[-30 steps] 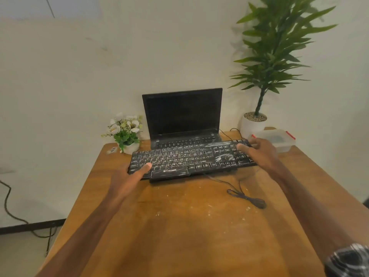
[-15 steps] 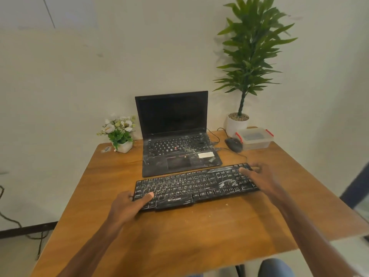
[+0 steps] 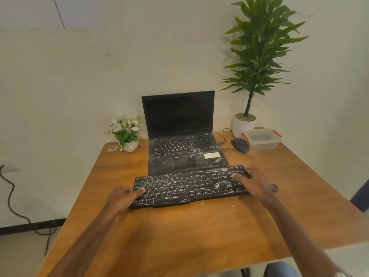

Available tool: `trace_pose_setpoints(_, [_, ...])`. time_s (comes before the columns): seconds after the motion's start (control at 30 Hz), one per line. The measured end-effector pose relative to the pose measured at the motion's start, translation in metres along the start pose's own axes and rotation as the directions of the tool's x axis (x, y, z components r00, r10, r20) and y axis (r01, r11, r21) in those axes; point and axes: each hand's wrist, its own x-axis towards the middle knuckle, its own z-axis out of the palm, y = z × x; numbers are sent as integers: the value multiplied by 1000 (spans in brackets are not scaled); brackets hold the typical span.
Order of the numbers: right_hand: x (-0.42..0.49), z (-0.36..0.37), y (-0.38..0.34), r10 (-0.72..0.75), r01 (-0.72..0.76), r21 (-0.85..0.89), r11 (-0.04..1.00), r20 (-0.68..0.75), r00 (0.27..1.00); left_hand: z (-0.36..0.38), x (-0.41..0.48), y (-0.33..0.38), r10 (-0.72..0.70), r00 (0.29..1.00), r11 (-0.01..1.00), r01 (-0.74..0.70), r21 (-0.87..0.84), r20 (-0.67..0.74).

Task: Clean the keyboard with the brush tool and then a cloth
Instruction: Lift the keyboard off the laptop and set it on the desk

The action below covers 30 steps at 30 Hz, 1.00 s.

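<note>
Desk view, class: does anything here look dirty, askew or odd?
Yes. White dust streaks the black keyboard, which lies slightly askew, right end farther back. The laptop deck shows the same white smears. Pale crumbs dot the table near the keyboard's front edge. Both hands grip the keyboard's ends.

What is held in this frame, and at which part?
The keyboard, by its two ends: the left hand grips the left end, thumb on the keys; the right hand grips the right end.

Head camera looks forward and down over the table [image 3: 119, 226].
</note>
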Motion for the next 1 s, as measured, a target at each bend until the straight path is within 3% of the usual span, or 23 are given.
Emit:
trace_pose_setpoints(0.2, [-3, 8, -16, -57, 52, -126, 991, -42, 997, -9, 14, -9, 25, 1000, 999, -26, 30, 11])
trace_pose_setpoints(0.5, [1, 14, -14, -82, 84, -184, 979, 19, 996, -11, 1, -2, 85, 996, 990, -84, 109, -2])
trace_pose_setpoints(1.0, [-11, 14, -11, -116, 120, -169, 978, 32, 993, -1, -12, 3, 168, 984, 953, -146, 265, -63])
